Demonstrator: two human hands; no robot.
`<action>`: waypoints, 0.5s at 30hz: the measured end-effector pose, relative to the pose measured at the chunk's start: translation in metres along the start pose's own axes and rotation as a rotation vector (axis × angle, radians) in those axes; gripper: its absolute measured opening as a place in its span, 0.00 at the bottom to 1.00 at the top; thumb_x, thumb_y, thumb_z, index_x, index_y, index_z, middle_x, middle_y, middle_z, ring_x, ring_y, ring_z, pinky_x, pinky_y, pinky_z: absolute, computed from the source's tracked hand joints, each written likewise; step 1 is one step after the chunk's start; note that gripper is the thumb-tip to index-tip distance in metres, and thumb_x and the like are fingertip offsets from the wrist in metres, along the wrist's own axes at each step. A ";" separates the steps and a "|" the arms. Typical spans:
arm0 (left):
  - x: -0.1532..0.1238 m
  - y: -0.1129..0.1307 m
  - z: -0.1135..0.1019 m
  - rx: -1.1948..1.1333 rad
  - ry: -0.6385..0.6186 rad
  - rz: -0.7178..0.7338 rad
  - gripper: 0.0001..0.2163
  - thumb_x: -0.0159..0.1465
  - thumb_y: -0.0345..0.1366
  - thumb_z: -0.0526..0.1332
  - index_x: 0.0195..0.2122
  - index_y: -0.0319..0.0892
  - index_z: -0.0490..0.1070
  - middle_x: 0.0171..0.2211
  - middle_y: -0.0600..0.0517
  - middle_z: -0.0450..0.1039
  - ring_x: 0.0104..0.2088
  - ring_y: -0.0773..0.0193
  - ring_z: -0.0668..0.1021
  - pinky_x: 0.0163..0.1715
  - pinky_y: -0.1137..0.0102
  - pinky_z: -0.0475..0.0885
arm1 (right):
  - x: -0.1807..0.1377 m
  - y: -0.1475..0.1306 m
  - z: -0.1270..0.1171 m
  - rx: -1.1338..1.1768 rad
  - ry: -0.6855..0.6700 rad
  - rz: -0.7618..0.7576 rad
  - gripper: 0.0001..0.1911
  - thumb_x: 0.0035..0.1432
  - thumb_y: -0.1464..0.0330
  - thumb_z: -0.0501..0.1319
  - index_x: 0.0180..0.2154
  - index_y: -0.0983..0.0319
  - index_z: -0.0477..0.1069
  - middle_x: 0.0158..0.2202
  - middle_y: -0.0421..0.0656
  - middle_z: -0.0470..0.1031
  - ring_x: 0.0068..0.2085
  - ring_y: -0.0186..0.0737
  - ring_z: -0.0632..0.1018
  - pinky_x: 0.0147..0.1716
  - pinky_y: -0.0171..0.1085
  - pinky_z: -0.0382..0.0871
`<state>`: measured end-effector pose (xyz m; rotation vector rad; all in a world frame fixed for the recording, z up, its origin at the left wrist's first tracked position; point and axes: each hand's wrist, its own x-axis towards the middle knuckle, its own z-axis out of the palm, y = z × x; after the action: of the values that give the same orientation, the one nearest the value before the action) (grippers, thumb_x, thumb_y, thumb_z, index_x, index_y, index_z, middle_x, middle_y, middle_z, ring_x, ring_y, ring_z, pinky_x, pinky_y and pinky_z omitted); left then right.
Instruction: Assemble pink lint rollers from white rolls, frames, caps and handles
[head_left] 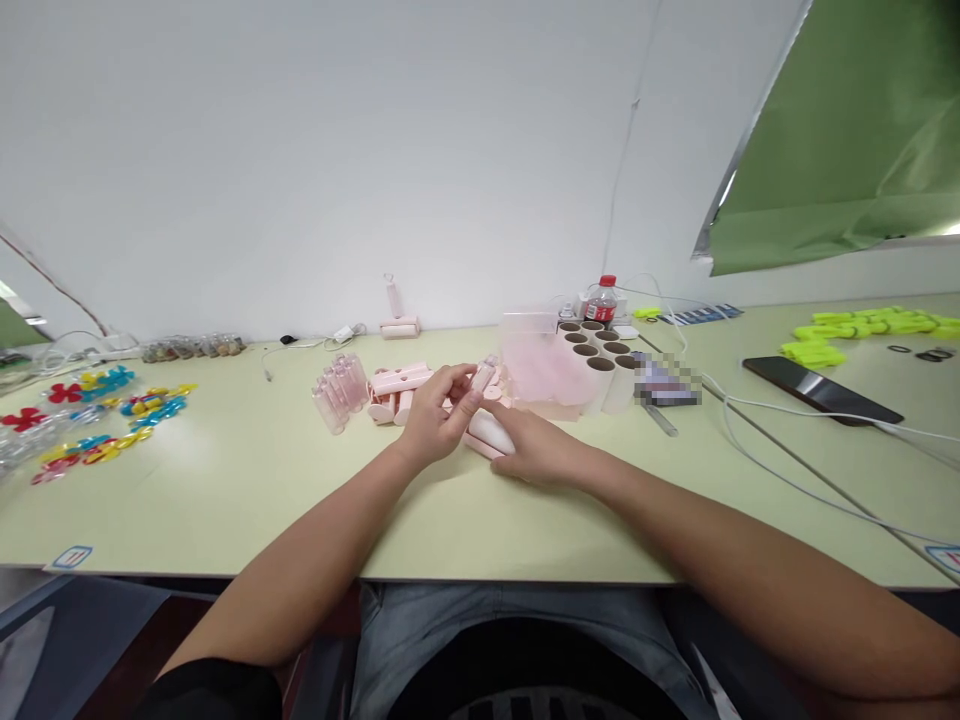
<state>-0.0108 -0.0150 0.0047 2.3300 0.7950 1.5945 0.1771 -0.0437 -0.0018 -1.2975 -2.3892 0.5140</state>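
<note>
My left hand (439, 410) is curled, its fingertips pinching a small pink part (482, 377) above the table. My right hand (534, 448) rests on the table with its fingers wrapped around a pink and white lint roller piece (491, 430). Both hands meet in the middle of the table. Just behind them lies a pile of pink roller handles (397, 385), and several clear pink covers (340, 390) stand to the left of it.
Brown-cored paper rolls (600, 355) and a clear bag (536, 372) sit right of the hands, a cola bottle (601, 300) behind. A black phone (821, 390) with white cables, yellow-green clips (862, 330) lie far right. Colourful toy pieces (97, 410) lie far left.
</note>
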 end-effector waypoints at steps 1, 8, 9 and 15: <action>0.000 0.000 0.000 0.000 -0.001 0.005 0.13 0.67 0.41 0.56 0.49 0.41 0.67 0.33 0.51 0.69 0.31 0.67 0.71 0.32 0.70 0.69 | 0.000 0.001 0.000 0.031 -0.025 0.033 0.46 0.50 0.67 0.65 0.68 0.60 0.49 0.53 0.54 0.72 0.47 0.54 0.75 0.40 0.43 0.66; 0.001 0.001 -0.003 0.004 -0.008 0.059 0.12 0.66 0.40 0.58 0.47 0.40 0.69 0.31 0.52 0.69 0.29 0.68 0.71 0.30 0.71 0.69 | 0.003 0.000 -0.001 0.214 0.147 0.072 0.33 0.55 0.64 0.61 0.62 0.60 0.58 0.55 0.52 0.72 0.50 0.53 0.75 0.45 0.45 0.66; 0.001 0.001 -0.003 0.010 -0.010 0.058 0.12 0.66 0.40 0.58 0.47 0.40 0.69 0.31 0.51 0.70 0.29 0.68 0.71 0.29 0.71 0.69 | 0.004 -0.001 -0.003 0.254 0.200 0.084 0.32 0.55 0.63 0.61 0.61 0.59 0.59 0.54 0.52 0.72 0.49 0.52 0.75 0.45 0.45 0.66; -0.001 -0.002 -0.002 0.022 -0.051 -0.006 0.14 0.66 0.43 0.58 0.47 0.41 0.70 0.32 0.51 0.71 0.27 0.69 0.72 0.29 0.70 0.70 | 0.008 0.002 -0.020 0.616 0.537 0.135 0.34 0.53 0.63 0.60 0.61 0.58 0.55 0.49 0.50 0.73 0.45 0.49 0.76 0.40 0.45 0.72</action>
<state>-0.0141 -0.0143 0.0037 2.3713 0.8106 1.5248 0.1845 -0.0330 0.0160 -1.1266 -1.5430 0.7513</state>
